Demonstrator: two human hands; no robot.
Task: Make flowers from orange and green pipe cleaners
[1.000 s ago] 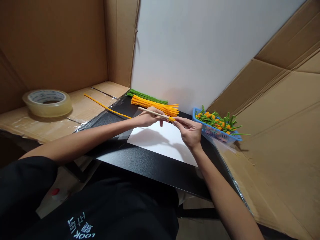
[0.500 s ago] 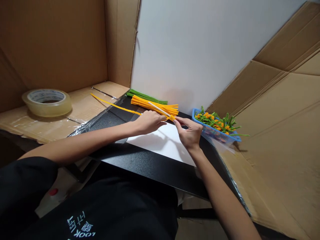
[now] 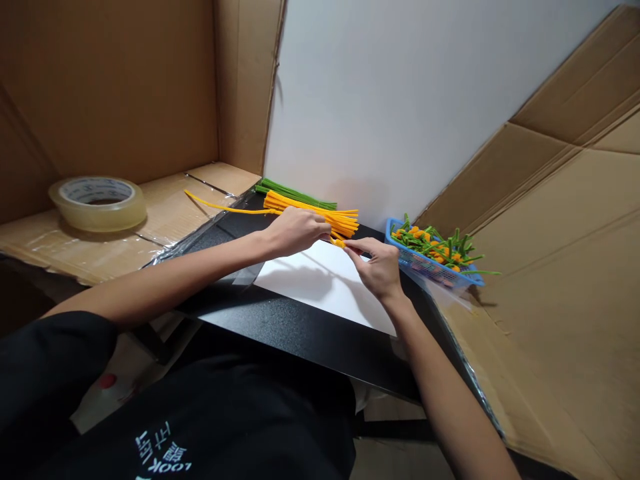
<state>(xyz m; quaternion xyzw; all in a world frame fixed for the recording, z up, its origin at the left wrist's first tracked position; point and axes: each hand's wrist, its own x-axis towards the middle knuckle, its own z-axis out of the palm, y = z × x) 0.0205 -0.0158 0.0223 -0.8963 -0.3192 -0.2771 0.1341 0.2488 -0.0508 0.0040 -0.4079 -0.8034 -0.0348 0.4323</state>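
Observation:
My left hand (image 3: 295,232) is closed over a yellow pipe cleaner (image 3: 230,209), whose long tail runs out to the left across the black table. My right hand (image 3: 377,268) pinches a small yellow-orange coil (image 3: 339,243) between thumb and fingers, close to my left fingertips. The wooden stick seen earlier is hidden, perhaps inside my left hand. Just beyond my left hand lies a bundle of yellow pipe cleaners (image 3: 315,212), touching or nearly touching it. A green pipe cleaner bundle (image 3: 295,195) lies behind that.
A blue plastic basket (image 3: 425,267) full of green and orange pipe-cleaner pieces stands right of my right hand. A white sheet (image 3: 325,283) lies on the black table (image 3: 300,347) under my hands. A clear tape roll (image 3: 99,203) sits on cardboard at left, below cardboard walls and a white board (image 3: 390,100).
The wooden stick no longer shows. My left hand has moved slightly up toward the yellow bundle, and the pipe cleaner's tail now lies flatter. My right hand has shifted little.

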